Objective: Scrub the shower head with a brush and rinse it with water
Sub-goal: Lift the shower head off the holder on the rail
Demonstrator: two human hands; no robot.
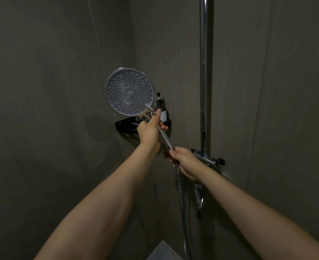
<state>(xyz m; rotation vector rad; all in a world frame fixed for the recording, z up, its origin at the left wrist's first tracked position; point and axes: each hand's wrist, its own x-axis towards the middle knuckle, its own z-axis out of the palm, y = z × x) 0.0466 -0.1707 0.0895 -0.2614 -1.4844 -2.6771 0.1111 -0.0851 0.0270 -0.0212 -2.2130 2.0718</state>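
**Shower head held in both hands, nozzle face toward camera**

Shower head (129,91) is off any mount and raised in the corner of a dim, grey-walled stall. Its round disc is tilted up and left, with the nozzle pattern facing the viewer. The chrome handle (164,136) runs from the disc down and to the right.

Left hand (149,128): fingers curled around the upper handle just under the disc, thumb lying along the stem toward the disc rim. Closed grip, nothing else in it.

Right hand (185,163): wrapped around the lower end of the handle where the hose (183,203) joins. Closed grip as well. The hose hangs from this hand down to the bottom edge of the view.

Surroundings: a black corner shelf (125,125) sits on the wall directly behind the left hand, carrying a dark pump bottle (161,111) with a white label (text unreadable). A vertical chrome riser pipe (203,72) stands to the right. The mixer valve (208,160) sits at its base, just behind the right hand. A chrome spout or lever (200,199) hangs below the valve, too dim to tell which.
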